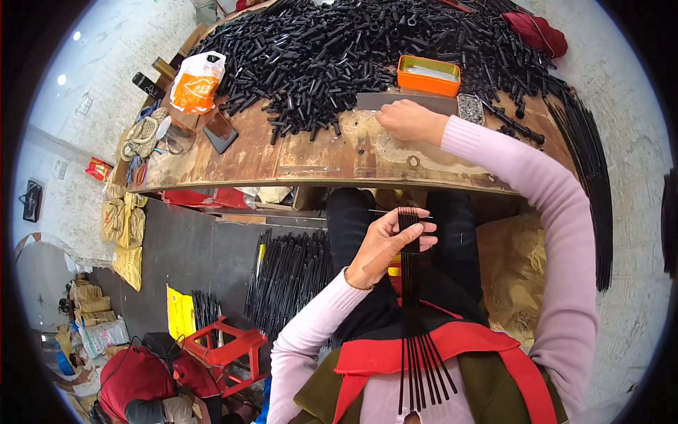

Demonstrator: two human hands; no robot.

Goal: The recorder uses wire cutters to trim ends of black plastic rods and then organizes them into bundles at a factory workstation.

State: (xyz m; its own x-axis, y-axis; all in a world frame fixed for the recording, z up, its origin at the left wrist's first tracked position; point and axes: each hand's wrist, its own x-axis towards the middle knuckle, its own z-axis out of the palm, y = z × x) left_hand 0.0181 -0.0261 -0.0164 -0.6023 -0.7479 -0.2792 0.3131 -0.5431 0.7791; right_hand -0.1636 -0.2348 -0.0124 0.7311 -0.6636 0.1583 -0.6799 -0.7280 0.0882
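My left hand [392,240] is closed round a bundle of thin black rods [409,272] above my lap. The rods lie side by side at the fingers and fan out toward my chest, over the red apron edge. A thin wire [378,210] runs crosswise at the rods' far end, sticking out on both sides of the hand. On the wooden table, my right hand [413,121] is closed, its fingers curled down to the surface beside a flat grey strip [371,101]. Whatever the right fingers pinch is hidden.
A big heap of black tubular parts [318,63] covers the table's back. An orange box [429,75] with thin pale wires and a small clear tray [470,109] stand near my right hand. More black rods [289,275] stand at the left, behind a red stool [229,353].
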